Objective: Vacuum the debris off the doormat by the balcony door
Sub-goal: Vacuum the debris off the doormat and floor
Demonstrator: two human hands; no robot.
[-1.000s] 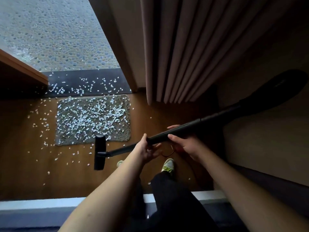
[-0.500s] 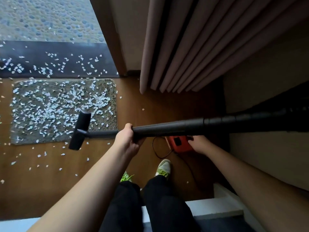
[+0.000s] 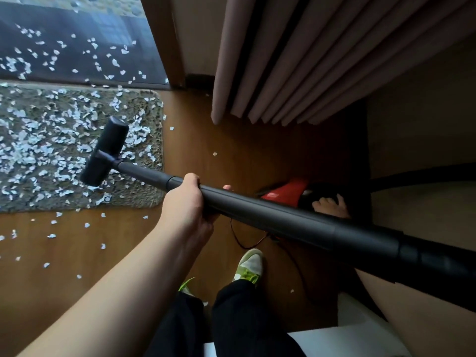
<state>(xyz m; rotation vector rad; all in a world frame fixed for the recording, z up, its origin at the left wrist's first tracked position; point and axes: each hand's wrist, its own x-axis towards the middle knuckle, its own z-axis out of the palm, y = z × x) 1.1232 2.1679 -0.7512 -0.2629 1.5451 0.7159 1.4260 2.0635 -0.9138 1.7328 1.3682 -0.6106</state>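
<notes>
1 left hand (image 3: 189,202) gripping vacuum wand (image 3: 257,206), doormat (image 3: 77,150) ahead-left, right hand (image 3: 331,207) grip unclear

— What's hanging to my right?
— Pleated pinkish curtains (image 3: 296,55), their hems just above my wooden floor (image 3: 231,150).
— And down by me?
— My black trousers (image 3: 231,323) and green-laced sneakers (image 3: 248,266). A white ledge (image 3: 360,333) sits beside my leg, and a brown door frame (image 3: 164,39) stands left of the curtains.
</notes>
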